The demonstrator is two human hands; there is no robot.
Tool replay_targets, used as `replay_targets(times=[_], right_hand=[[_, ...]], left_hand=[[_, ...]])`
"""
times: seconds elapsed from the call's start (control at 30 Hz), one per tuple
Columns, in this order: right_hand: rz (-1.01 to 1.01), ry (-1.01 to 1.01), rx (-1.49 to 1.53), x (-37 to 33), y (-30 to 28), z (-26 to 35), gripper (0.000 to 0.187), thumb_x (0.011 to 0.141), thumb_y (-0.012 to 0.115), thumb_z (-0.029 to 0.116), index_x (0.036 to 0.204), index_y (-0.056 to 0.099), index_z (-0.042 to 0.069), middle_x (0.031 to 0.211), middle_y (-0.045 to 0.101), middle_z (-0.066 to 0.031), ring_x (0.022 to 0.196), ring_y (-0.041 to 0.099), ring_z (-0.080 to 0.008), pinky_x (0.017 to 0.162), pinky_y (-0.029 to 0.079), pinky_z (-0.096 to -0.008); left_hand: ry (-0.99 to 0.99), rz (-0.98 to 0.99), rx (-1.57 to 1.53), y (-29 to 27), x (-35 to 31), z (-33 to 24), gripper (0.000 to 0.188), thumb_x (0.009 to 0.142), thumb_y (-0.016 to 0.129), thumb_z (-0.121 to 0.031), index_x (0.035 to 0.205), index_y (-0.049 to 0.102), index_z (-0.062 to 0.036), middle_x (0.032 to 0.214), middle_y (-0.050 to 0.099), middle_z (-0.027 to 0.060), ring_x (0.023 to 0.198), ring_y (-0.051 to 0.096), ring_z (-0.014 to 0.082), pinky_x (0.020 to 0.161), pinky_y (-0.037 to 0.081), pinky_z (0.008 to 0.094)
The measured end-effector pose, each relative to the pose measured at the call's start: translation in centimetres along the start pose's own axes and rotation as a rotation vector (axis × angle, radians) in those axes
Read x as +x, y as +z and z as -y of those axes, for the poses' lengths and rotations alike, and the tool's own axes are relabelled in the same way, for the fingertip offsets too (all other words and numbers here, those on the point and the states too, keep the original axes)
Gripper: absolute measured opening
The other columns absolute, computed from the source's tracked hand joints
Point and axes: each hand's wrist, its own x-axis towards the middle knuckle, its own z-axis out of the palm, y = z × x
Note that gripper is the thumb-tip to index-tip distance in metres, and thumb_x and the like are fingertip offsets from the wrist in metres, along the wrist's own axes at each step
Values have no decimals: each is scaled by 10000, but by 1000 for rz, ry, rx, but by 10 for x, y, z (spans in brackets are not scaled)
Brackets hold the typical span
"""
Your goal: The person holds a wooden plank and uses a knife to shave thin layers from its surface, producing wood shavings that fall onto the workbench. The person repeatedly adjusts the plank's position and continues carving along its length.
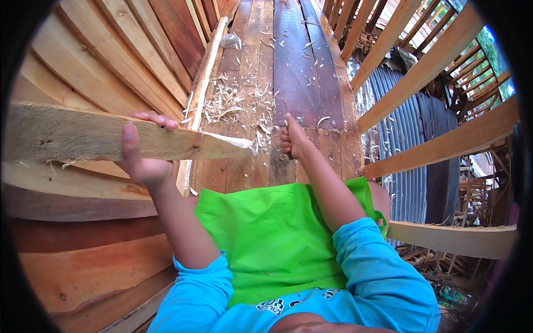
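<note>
A long rough wooden plank (pixel 66 132) juts in from the left, roughly level. My left hand (pixel 145 164) grips it, thumb on the near face and fingers over the top edge. Toward its right end the plank narrows, and a pale, freshly cut strip shows along the upper edge. To the right of that tip, apart from it, my right hand (pixel 293 140) is closed in a fist with the thumb pointing forward. Whatever it holds, if anything, is hidden by the fingers. Curled wood shavings (pixel 227 104) lie scattered on the floorboards beyond both hands.
A green apron (pixel 269 227) covers my lap. Plank floorboards (pixel 311 83) run ahead. Several boards (pixel 78 72) line the left side. On the right stand wooden slats (pixel 422 72), with corrugated metal sheets (pixel 402 150) beyond them. A small clear object (pixel 229 40) lies far ahead on the left.
</note>
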Motion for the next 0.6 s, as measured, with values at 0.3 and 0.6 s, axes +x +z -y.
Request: replay_targets(times=[0.3, 0.6], right_hand=[[-415, -296, -22, -65, 64, 44, 562, 905, 411, 650, 646, 349, 155, 509, 242, 52, 406, 185, -96, 414, 164, -284], [-517, -323, 276, -80, -9, 93, 569, 903, 336, 680, 656, 279, 170, 506, 176, 60, 416, 151, -100, 411, 155, -270]], left_hand=[[59, -27, -2, -1, 0, 0, 321, 863, 579, -283, 934, 534, 27, 728, 563, 166, 654, 578, 278, 646, 493, 394], [112, -80, -100, 7, 2, -7, 225, 838, 607, -165, 812, 563, 54, 641, 584, 155, 545, 591, 236, 540, 515, 349]])
